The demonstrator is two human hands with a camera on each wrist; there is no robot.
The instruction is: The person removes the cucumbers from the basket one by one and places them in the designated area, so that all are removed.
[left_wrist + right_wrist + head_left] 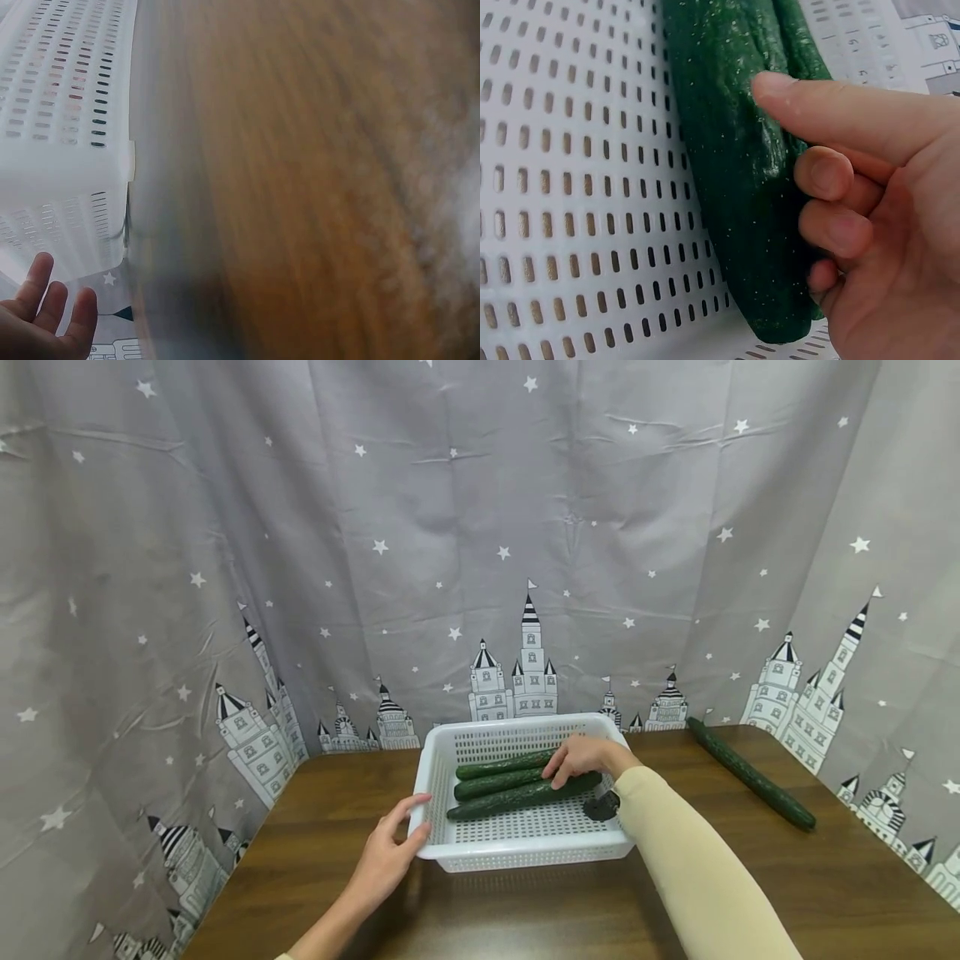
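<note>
A white perforated plastic basket (525, 852) stands on the wooden table. Three dark green cucumbers lie side by side in it: a front cucumber (495, 802), a middle cucumber (487, 785) and a rear cucumber (495, 767). My right hand (581, 758) reaches in from the right and holds the front cucumber (735, 172) near its right end, thumb on top and curled fingers along its far side. At the basket's left rim, my left hand (390, 847) grips with thumb and index finger; its other fingers (81, 319) show outside the wall in the left wrist view.
Another cucumber (750, 775) lies slantwise on the table (337, 802), right of the basket. A grey curtain (420, 568) with printed stars and castles hangs behind the table and along both sides. A small black device (602, 806) sits at my right wrist.
</note>
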